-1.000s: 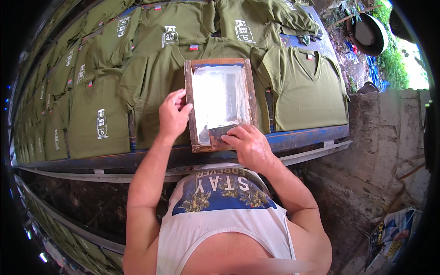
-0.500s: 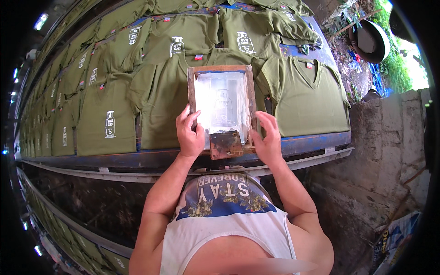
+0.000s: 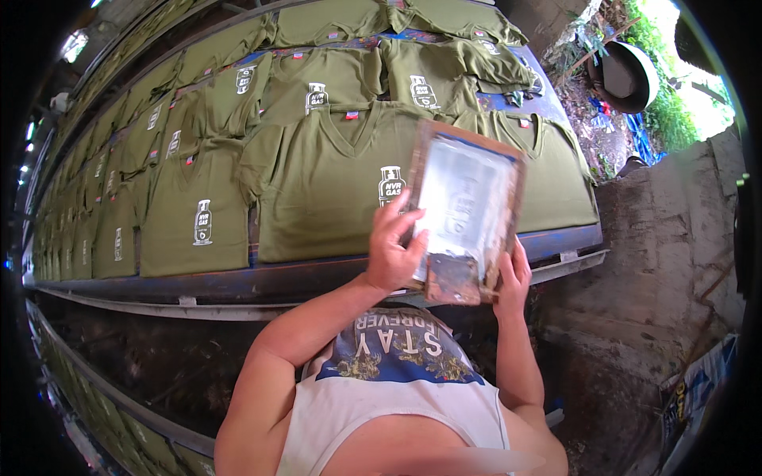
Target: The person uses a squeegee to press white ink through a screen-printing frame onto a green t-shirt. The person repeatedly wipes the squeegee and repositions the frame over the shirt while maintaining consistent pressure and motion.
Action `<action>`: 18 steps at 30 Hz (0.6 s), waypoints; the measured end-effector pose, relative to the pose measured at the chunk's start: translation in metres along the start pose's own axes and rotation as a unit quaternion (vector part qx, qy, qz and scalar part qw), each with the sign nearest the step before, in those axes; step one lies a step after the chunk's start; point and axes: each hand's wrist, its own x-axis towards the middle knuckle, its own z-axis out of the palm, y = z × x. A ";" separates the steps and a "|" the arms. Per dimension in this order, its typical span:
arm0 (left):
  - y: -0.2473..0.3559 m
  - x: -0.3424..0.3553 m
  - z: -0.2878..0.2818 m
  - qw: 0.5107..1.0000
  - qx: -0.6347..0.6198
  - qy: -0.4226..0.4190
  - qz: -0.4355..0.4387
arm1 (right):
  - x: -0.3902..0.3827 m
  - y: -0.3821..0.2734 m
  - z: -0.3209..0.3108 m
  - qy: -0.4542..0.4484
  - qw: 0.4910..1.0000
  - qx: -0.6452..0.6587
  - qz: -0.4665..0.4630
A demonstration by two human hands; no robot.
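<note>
A wooden-framed printing screen (image 3: pixel 468 186) with a pale mesh hangs tilted between my hands, over the gap between two green V-neck T-shirts. My left hand (image 3: pixel 393 247) grips its left side, thumb and fingers pressed on the frame's edge. At its lower right corner, my right hand (image 3: pixel 513 278) is closed round the wood. A dark, paint-stained block (image 3: pixel 452 279) rests at the screen's near end. Beside the screen lies a green T-shirt (image 3: pixel 317 206) with a white gas-cylinder print (image 3: pixel 390 182), partly hidden. The other green T-shirt (image 3: pixel 556 182) is half covered by the screen.
Rows of green printed T-shirts (image 3: pixel 337 67) cover the long table (image 3: pixel 556 244) to the far left. A metal rail (image 3: pixel 238 308) runs along its front edge. A concrete wall (image 3: pixel 627 238) stands at the right, with a round basin (image 3: pixel 631 78) beyond it.
The screen has moved from the middle shirt to the right, lifted and turned clockwise. A white print now shows on that shirt. My right hand has closed on the frame.
</note>
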 end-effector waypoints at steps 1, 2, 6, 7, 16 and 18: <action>0.007 -0.001 0.008 0.999 -0.020 -0.024 0.016 | -0.017 -0.002 -0.011 0.037 0.999 -0.006 -0.008; 0.014 -0.004 0.016 0.998 -0.051 -0.044 0.012 | -0.035 -0.004 -0.021 0.056 0.998 0.000 -0.017; 0.035 -0.026 0.033 0.982 -0.146 -0.118 -0.008 | -0.110 0.001 -0.043 0.161 0.986 -0.002 -0.030; 0.039 -0.032 0.037 0.977 -0.168 -0.127 -0.013 | -0.127 0.003 -0.045 0.184 0.982 -0.004 -0.031; 0.046 -0.070 0.055 0.952 -0.210 -0.221 -0.020 | -0.207 0.006 -0.045 0.268 0.962 0.030 -0.037; 0.050 -0.070 0.060 0.953 -0.208 -0.219 -0.027 | -0.203 0.005 -0.052 0.262 0.964 0.028 -0.040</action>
